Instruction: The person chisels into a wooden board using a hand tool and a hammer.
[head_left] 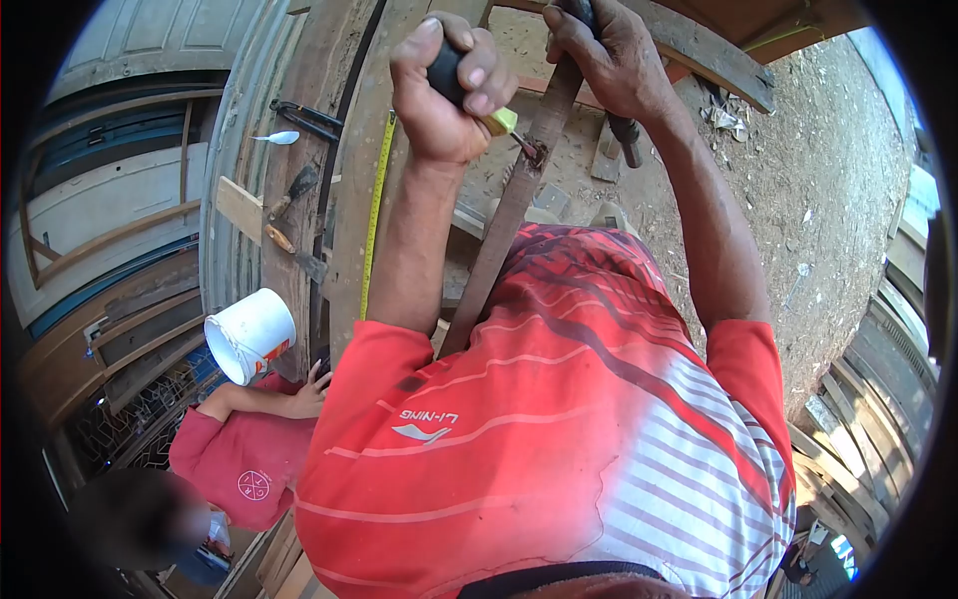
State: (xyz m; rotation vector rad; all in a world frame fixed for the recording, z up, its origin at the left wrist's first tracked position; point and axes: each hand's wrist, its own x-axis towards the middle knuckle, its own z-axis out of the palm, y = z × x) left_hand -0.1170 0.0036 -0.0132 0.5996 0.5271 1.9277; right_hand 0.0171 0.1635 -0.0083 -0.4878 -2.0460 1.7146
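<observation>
- At the far left of the bench things, a white bucket (249,334) stood tilted in the view, just beside a co-worker's hand (311,391) that lay spread at the edge of the planks
- Farther up the plank tabletop (349,235), two bladed hand tools (292,192) (290,246) and pliers (307,120) lay apart from the person's hands
- A yellow measuring tape (377,215) ran lengthwise along the planks, just left of the left forearm
- The left hand (439,118) was raised in a fist, its forearm upright in the view, fingers clamped around the black handle of a yellow-collared tool (497,122); the shaft slanted down to the right
- The wooden bar (499,235) ran obliquely between the two hands, its lower end beside the person's red shirt (559,419); the tool's tip met a rough notch (539,154) in it
- The step in hand looked like cutting or clearing that notch; the next move seemed to call for a steady bar and a tip kept inside the recess
- The right hand (624,65) was above the bar's far part, elbow bent outward, fingers closed round a dark-handled tool (581,14); whether the dark rod (627,138) below belonged to it, one could not tell
</observation>
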